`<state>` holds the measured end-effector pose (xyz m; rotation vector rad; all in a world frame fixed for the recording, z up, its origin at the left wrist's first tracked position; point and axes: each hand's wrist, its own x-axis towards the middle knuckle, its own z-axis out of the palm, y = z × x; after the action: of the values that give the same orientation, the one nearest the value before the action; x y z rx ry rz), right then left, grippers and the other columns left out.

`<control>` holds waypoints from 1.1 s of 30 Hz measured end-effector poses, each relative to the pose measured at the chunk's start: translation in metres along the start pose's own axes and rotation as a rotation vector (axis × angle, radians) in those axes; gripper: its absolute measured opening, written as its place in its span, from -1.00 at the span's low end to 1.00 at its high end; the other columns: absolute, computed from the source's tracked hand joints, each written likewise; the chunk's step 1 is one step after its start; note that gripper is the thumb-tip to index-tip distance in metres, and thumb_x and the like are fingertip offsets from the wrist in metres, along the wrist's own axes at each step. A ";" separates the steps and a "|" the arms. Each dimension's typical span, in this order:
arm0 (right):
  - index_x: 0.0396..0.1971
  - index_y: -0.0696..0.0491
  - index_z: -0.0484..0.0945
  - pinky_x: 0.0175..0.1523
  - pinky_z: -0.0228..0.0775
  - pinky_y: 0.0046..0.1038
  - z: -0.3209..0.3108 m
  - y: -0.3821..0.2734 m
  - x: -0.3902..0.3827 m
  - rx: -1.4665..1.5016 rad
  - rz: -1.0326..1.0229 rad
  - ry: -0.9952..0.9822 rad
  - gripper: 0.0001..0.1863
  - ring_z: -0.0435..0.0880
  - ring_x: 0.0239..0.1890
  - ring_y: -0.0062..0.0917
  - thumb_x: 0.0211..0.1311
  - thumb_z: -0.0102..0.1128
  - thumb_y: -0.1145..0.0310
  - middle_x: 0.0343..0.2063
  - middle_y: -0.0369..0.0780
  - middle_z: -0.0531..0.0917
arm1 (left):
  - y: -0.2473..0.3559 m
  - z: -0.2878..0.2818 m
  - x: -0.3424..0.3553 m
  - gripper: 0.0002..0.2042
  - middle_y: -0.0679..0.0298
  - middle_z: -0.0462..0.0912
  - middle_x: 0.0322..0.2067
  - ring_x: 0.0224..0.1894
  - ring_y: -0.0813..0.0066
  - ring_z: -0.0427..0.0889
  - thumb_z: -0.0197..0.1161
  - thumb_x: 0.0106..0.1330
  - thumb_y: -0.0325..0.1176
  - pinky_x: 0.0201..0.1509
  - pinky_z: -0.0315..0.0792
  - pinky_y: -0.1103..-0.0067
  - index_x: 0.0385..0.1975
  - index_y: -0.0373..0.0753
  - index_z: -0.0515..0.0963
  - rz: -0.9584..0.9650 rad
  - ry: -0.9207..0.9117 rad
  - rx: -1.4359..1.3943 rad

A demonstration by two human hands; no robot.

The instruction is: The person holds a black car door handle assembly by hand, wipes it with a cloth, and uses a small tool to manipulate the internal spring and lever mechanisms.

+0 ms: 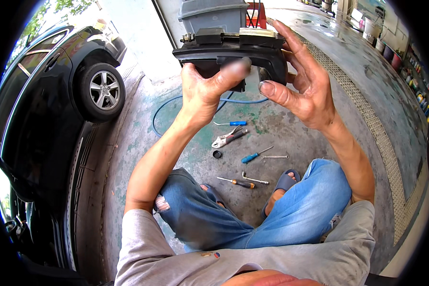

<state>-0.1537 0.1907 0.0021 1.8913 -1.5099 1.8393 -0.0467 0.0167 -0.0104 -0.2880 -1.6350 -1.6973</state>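
Observation:
I hold up a black plastic car part (207,53), shaped like a handle assembly, with a metal rod and a threaded end along its top. My left hand (202,90) grips it from below on the left, thumb laid across the front. At its right end, the fingers of my right hand (310,90) reach up behind, with the thumb under the lower edge. Below on the floor lie locking pliers (229,138), a blue-handled hooked pick (236,124), a blue screwdriver (251,157), a wrench (275,157), an angled wrench (255,179), an orange-and-black screwdriver (242,183) and a black cap (217,154).
A black car (38,114) stands at left beside a floor channel. Behind the part are a grey plastic bin (212,16) and a blue hose (157,119) on the concrete. A metal grating (362,105) runs along the right, with bottles and buckets (372,31) against the wall.

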 end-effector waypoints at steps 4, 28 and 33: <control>0.45 0.13 0.07 0.15 0.52 -0.32 -0.001 0.000 -0.001 0.002 0.013 -0.006 -0.05 0.45 0.21 -0.31 0.14 0.46 0.31 0.18 -0.02 0.44 | 0.002 0.000 -0.001 -0.62 0.24 0.71 -0.33 -0.31 0.57 0.65 0.50 0.13 -0.21 -0.15 0.55 0.61 -0.19 -0.39 0.65 -0.020 0.000 -0.010; 0.44 0.17 0.09 0.23 0.47 -0.28 -0.005 0.002 -0.001 0.032 0.002 -0.016 -0.07 0.41 0.25 -0.28 0.15 0.44 0.31 0.21 -0.02 0.38 | 0.000 -0.003 0.002 -0.59 0.24 0.71 -0.30 -0.29 0.54 0.67 0.49 0.12 -0.19 -0.09 0.55 0.59 -0.18 -0.39 0.62 0.033 0.005 -0.003; 0.43 0.17 0.10 0.20 0.48 -0.29 -0.004 0.005 -0.001 0.019 -0.028 -0.001 -0.07 0.43 0.24 -0.28 0.14 0.45 0.31 0.18 0.00 0.41 | 0.000 -0.005 0.001 -0.59 0.25 0.70 -0.31 -0.30 0.54 0.66 0.49 0.12 -0.17 -0.10 0.54 0.59 -0.19 -0.39 0.63 0.030 0.006 0.015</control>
<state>-0.1594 0.1912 -0.0006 1.9124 -1.4638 1.8476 -0.0461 0.0119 -0.0103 -0.2985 -1.6306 -1.6615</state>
